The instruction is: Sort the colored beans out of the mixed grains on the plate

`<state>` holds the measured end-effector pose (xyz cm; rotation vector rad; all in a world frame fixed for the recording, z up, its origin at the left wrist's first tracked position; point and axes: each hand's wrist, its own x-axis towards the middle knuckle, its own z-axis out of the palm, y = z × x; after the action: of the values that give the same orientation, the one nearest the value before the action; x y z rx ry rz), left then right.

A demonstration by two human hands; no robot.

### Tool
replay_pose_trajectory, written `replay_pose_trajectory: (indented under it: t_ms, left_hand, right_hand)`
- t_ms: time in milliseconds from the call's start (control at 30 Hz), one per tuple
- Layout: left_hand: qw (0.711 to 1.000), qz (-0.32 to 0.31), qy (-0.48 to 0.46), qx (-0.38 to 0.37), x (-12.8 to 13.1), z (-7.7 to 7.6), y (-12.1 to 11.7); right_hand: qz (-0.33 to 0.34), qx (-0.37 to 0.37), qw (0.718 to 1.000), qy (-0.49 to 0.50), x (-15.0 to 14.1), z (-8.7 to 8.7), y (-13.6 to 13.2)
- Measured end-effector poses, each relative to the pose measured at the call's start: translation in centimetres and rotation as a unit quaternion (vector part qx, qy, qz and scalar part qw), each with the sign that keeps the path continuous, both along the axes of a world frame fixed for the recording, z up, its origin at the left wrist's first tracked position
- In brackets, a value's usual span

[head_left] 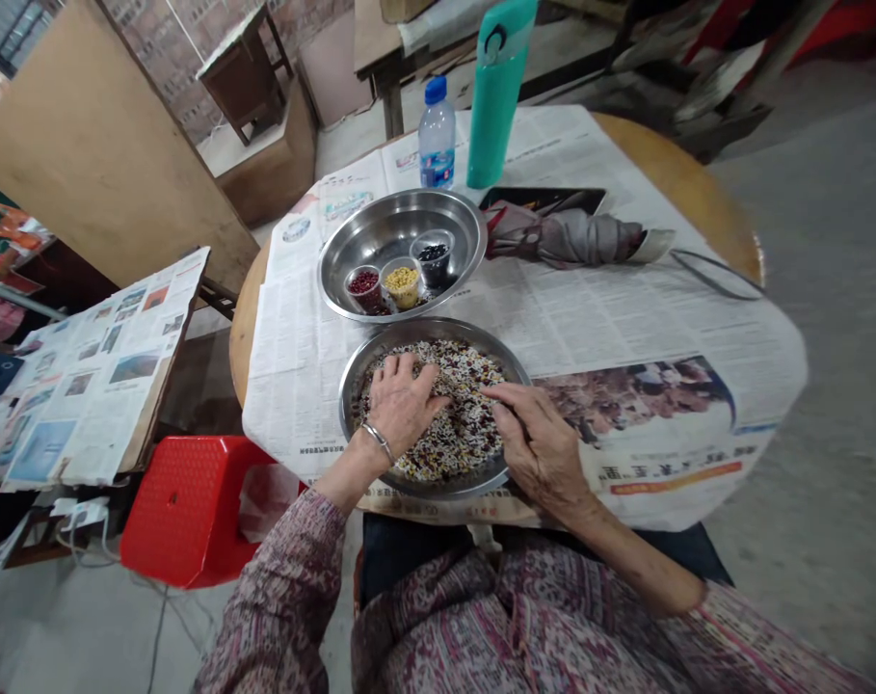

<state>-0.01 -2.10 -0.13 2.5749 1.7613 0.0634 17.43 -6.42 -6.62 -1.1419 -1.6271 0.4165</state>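
Lying mixed, the grains point(458, 434) look white, dark and yellow.

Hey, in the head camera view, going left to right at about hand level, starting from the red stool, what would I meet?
Red stool → left hand, fingers spread over the mixed grains and beans → right hand. The metal bowl overlaps both hands, so it's unplaced.
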Motion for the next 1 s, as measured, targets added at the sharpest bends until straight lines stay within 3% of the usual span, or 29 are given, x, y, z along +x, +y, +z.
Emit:
replay_pose_trajectory:
  t_ms: [133,233,333,533,733,867,1000]
  left_hand:
    - [0.998,0.029,-0.016,-0.054,-1.2,-0.1,-2.0]
    - [0.995,-0.047,-0.033,-0.083,-1.2,-0.4,-4.0]
    - [0.991,-0.111,-0.030,-0.065,-1.2,-0.6,-5.4]
    - [0.995,-0.018,-0.094,0.036,-3.3,-1.2,-6.2]
    - [0.979,-0.017,-0.176,0.100,-5.0,-1.5,-7.2]
    - [0.967,-0.033,-0.225,0.116,-5.9,-2.6,-8.1]
    - [0.961,-0.041,-0.242,0.130,-6.3,-3.9,-8.3]
  right_hand:
    - [0.007,0.001,1.000,0.002,0.1,0.0,0.0]
    - [0.009,-0.003,1.000,-0.004,0.1,0.0,0.0]
    - [0.006,0.005,1.000,-0.007,0.0,-0.2,0.0]
    - [0.011,0.012,0.999,-0.033,0.3,-0.5,0.0]
    - [0.011,0.024,0.996,-0.087,0.4,-0.4,0.0]
    - [0.029,0.057,0.976,-0.209,1.0,1.1,0.1]
    - [0.145,0.082,0.918,-0.359,2.0,2.7,0.5]
